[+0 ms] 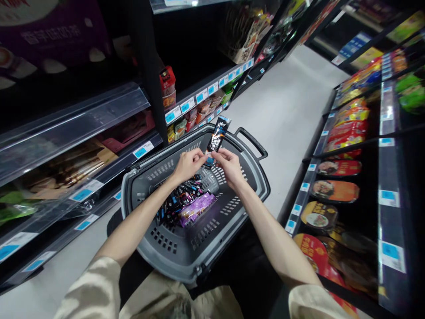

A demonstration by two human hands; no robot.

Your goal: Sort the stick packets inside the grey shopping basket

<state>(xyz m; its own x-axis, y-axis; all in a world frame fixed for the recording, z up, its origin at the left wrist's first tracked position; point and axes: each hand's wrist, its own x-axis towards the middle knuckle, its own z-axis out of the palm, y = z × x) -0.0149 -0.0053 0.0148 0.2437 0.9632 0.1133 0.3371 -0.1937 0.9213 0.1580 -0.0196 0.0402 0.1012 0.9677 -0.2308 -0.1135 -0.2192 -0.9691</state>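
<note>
Both hands pinch the lower end of a slim black snack packet (217, 136) with blue and white print, held upright above a grey shopping basket (199, 270). My left hand (188, 165) is closed on its lower left corner, and my right hand (229, 166) grips it from the right. Fingers cover the packet's bottom edge in part. Inside the basket lie several small dark packets (181, 197) in a heap, and beside them a row of purple packets (198, 208). Slotted walls surround them.
Left of the basket stands a dark shelf (109, 133) with price labels, bagged goods and a red packet (168, 86). On the right, another shelf (299, 195) holds boxed meals (335, 190) and bright bags (348, 126). A pale floor aisle (285, 106) runs between them. The basket's handle (254, 142) sticks out at the upper right.
</note>
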